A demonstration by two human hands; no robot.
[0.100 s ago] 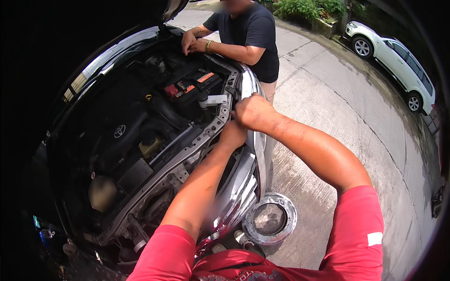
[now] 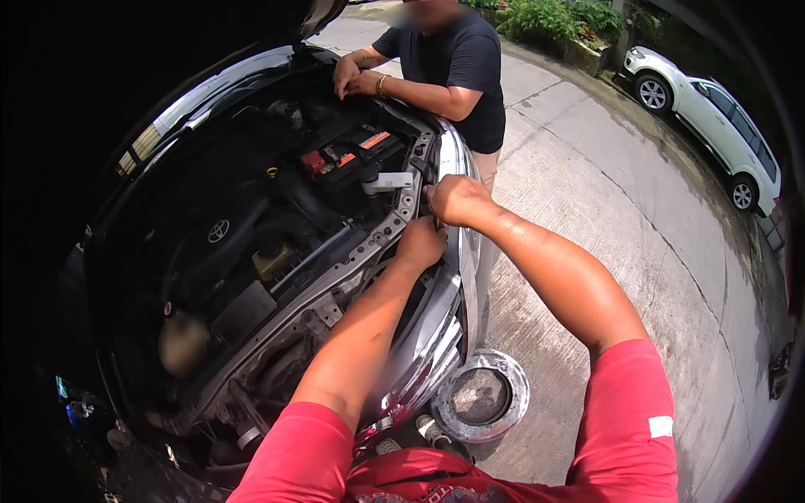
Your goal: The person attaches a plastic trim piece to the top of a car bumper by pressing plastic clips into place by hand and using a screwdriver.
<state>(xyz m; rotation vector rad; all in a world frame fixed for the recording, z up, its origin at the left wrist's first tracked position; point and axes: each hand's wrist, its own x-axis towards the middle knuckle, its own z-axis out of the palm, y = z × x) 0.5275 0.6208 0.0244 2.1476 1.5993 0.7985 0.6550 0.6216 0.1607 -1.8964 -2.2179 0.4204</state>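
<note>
Both of my hands are at the front edge of a car's engine bay, between the metal radiator support (image 2: pixel 369 245) and the chrome-trimmed front bumper (image 2: pixel 432 335). My left hand (image 2: pixel 421 243) is closed down in the gap behind the grille, its fingertips hidden. Just beyond it, my right hand (image 2: pixel 459 201) is curled at the bumper's top edge, thumb side toward the engine. What either hand grips is hidden by the fingers. A white bracket-like piece (image 2: pixel 392 181) and the black battery (image 2: pixel 356 158) with a red terminal cover lie just past them.
A person in a dark shirt (image 2: pixel 474 75) leans on the car's far front corner, hands together. A tire (image 2: pixel 449 411) lies on the concrete by my feet. The raised hood (image 2: pixel 323 17) hangs over the engine. A white car (image 2: pixel 713 117) is parked across the pavement.
My right hand has shifted slightly right and down, opening a small space between it and my left hand. The whole view has moved a little.
</note>
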